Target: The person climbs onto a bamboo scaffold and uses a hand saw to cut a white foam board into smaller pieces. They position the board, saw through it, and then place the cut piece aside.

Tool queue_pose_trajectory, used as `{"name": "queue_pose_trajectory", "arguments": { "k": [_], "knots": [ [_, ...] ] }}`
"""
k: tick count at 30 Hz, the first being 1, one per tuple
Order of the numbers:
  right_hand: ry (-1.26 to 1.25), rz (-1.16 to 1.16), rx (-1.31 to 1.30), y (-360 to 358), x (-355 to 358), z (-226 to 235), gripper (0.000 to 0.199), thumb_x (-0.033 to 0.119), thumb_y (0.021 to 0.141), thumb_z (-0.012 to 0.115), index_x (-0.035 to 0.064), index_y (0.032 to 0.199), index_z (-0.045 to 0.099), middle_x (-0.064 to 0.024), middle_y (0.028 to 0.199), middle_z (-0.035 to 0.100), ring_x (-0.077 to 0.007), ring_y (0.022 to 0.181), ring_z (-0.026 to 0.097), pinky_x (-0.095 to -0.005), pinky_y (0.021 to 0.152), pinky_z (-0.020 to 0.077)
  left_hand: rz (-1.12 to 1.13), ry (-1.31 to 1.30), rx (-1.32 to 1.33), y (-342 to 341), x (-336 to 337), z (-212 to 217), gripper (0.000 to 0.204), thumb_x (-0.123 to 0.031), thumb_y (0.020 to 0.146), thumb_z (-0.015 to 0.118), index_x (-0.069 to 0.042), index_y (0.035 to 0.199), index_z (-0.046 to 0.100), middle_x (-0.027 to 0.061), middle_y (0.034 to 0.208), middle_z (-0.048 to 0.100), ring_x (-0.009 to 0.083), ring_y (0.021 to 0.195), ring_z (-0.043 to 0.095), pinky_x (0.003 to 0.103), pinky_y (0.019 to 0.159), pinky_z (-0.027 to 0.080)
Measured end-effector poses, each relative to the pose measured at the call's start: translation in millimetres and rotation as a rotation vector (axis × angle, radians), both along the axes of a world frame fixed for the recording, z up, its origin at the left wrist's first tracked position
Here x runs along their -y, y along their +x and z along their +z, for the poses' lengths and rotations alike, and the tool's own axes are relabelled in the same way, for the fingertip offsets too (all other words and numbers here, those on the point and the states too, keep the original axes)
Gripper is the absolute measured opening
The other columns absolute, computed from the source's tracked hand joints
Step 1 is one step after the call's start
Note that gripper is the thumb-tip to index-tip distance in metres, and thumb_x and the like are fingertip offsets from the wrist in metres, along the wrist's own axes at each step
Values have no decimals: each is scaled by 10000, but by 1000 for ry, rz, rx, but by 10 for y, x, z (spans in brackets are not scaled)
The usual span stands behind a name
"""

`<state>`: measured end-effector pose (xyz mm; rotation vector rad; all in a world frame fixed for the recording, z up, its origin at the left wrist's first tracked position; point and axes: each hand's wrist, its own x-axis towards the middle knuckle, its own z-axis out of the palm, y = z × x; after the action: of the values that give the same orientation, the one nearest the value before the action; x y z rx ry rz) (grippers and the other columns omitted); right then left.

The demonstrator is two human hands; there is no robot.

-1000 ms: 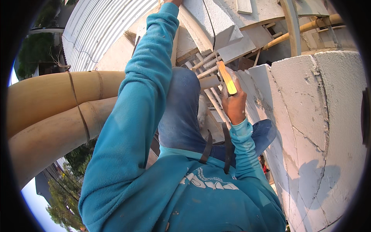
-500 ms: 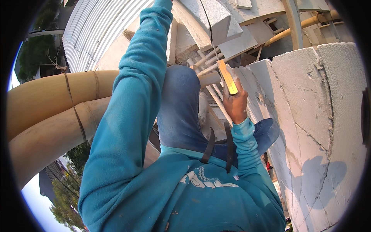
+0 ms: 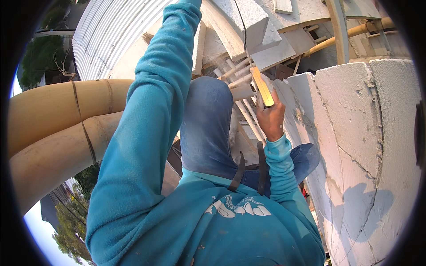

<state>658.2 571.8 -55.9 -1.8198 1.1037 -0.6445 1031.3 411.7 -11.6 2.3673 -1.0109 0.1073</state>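
My right hand [image 3: 271, 116] is closed around the yellow handle of a handsaw [image 3: 262, 86], right of my bent knee. Seen nearly edge-on, the saw's thin dark blade runs forward from the handle. It lies along a white lightweight concrete block [image 3: 256, 24] and crosses the block's near edge; how deep it sits in the block I cannot tell. My left arm, in a teal sleeve, stretches forward past the block's left side. The left hand itself lies beyond the upper edge of the picture.
A cracked white block wall [image 3: 355, 133] rises close on my right. Two thick bamboo poles [image 3: 57, 106], bound together, pass on my left. Corrugated roofing [image 3: 113, 33] lies ahead left. Below the block are boards and thinner bamboo poles [image 3: 250, 117], with a drop between them.
The view has shifted slightly. My right hand keeps its grip on the saw, with little visible movement. The sliver of left hand seen earlier has left the picture.
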Motion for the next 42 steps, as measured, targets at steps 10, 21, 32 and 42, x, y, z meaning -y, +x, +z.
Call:
{"name": "queue_pose_trajectory", "arguments": {
  "k": [10, 21, 32, 42],
  "knots": [
    [-76, 38, -28, -1020, -889, 66, 545, -83, 837, 577, -15, 1374, 509, -259, 1303, 603, -339, 1151, 649, -388, 920, 539, 37, 3, -22, 37, -212, 14, 385, -421, 1004, 423, -226, 1225, 671, 189, 1225, 649, 369, 1092, 626, 442, 955, 485],
    [6, 10, -64, -444, -442, -37, 471, -20, 874, 636, -44, 1331, 522, -235, 1064, 702, -319, 918, 722, -366, 776, 548, 39, -2, -13, 81, -227, 34, 383, -416, 1005, 424, -227, 1232, 668, 189, 1232, 646, 369, 1097, 624, 441, 959, 483],
    [-194, 46, 26, 290, 275, -170, 518, 12, 884, 618, 25, 1387, 497, -256, 833, 676, -413, 782, 688, -405, 644, 525, 19, -8, -14, 38, -104, 35, 381, -412, 1006, 424, -229, 1238, 665, 189, 1239, 642, 369, 1103, 621, 440, 962, 481],
    [151, 6, -9, -346, -373, 196, 453, 12, 906, 610, -35, 1349, 525, -252, 1091, 698, -316, 954, 722, -363, 817, 546, 35, 4, -21, 70, -94, 60, 379, -407, 1007, 425, -230, 1244, 662, 190, 1246, 640, 369, 1108, 619, 439, 966, 480]
  ]
}}
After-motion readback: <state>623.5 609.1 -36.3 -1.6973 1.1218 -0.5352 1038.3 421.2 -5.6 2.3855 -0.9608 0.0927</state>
